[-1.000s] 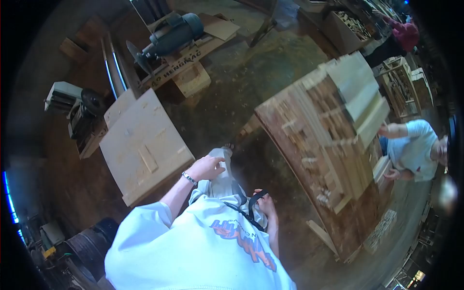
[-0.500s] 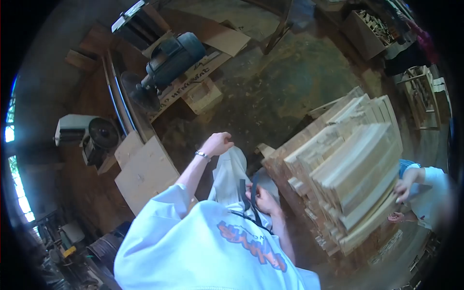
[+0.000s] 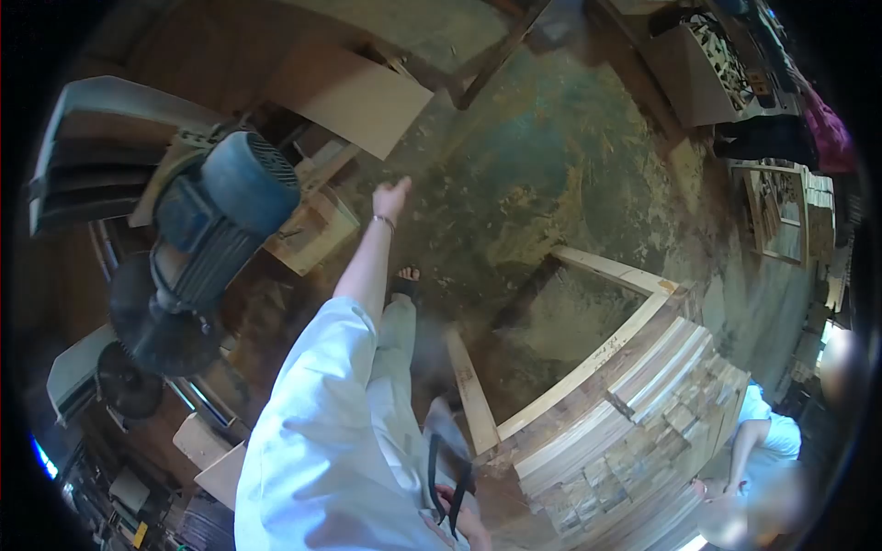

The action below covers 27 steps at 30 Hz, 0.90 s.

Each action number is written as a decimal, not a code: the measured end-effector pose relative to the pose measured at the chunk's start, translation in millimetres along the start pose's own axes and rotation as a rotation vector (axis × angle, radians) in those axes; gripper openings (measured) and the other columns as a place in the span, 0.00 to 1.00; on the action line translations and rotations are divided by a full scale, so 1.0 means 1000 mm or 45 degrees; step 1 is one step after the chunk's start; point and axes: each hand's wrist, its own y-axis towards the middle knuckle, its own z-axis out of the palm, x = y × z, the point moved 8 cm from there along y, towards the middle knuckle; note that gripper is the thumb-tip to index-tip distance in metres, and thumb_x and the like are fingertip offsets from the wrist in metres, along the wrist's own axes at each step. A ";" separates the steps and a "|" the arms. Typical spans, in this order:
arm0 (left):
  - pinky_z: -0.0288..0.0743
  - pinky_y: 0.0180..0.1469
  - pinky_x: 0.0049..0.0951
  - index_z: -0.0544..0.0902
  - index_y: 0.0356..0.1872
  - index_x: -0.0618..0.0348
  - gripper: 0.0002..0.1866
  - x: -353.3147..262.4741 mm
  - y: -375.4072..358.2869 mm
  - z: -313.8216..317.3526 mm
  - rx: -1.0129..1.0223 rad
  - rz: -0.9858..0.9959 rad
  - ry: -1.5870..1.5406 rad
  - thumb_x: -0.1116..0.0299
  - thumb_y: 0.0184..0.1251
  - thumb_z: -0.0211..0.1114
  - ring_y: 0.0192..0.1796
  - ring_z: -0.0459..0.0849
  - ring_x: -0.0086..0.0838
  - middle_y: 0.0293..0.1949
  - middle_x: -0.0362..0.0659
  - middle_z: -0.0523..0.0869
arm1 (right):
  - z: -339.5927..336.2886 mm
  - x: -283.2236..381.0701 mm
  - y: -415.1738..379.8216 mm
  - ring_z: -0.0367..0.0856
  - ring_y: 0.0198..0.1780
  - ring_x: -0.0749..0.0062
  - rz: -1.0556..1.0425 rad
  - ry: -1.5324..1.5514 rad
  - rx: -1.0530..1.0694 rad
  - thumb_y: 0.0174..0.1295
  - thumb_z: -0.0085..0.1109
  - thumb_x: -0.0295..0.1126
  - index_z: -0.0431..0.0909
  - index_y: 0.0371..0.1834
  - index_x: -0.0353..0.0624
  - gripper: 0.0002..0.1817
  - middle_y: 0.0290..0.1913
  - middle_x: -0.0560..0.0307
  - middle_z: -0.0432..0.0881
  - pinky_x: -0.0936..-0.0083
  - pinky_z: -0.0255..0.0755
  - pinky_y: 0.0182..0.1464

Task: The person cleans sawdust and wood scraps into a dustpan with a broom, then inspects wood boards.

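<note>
My left hand (image 3: 392, 196) is stretched forward over the floor, fingers curled in and nothing visible in them. It is nearest to a wooden box-like piece (image 3: 317, 230) beside a blue electric motor (image 3: 243, 184). Low in the view, my right hand (image 3: 457, 511) is at my waist, its fingers curled at a black strap (image 3: 439, 468); part of the hand is hidden behind it. To the right of that hand is a large stack of wooden boards (image 3: 625, 441), with a pale timber frame (image 3: 588, 363) along its far side.
Circular saw blades (image 3: 129, 378) stand by the motor at the left. A plywood sheet (image 3: 354, 96) lies beyond it. Another person (image 3: 767, 436) is at the stack's right side; a second person (image 3: 827, 129) stands farther off. A wooden crate (image 3: 698, 78) holds offcuts.
My view has moved forward and turned, bringing the motor and saw blade closer. My left arm has extended forward. The board stack now sits lower, and the timber frame beyond it shows.
</note>
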 end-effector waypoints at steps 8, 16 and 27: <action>0.77 0.26 0.31 0.76 0.48 0.65 0.19 -0.032 0.094 0.012 -0.127 -0.331 -1.194 0.61 0.66 0.69 0.24 0.79 0.30 0.42 0.49 0.83 | 0.002 -0.001 0.004 0.75 0.48 0.78 0.116 0.089 -0.146 0.71 0.57 0.38 0.72 0.61 0.38 0.21 0.48 0.61 0.77 0.80 0.71 0.51; 0.61 0.17 0.21 0.76 0.34 0.60 0.16 -0.119 -0.074 -0.066 -0.137 0.114 -0.902 0.57 0.66 0.67 0.16 0.72 0.17 0.22 0.39 0.81 | -0.009 0.011 0.004 0.76 0.46 0.77 0.015 0.036 -0.205 0.72 0.55 0.37 0.72 0.60 0.39 0.19 0.47 0.60 0.77 0.80 0.72 0.48; 0.54 0.19 0.15 0.80 0.40 0.59 0.14 -0.066 -0.496 -0.205 0.524 0.077 -0.820 0.57 0.67 0.65 0.22 0.72 0.14 0.26 0.37 0.79 | -0.051 -0.050 0.005 0.78 0.46 0.73 -0.635 0.103 -0.092 0.72 0.46 0.50 0.71 0.62 0.40 0.26 0.51 0.57 0.80 0.73 0.75 0.48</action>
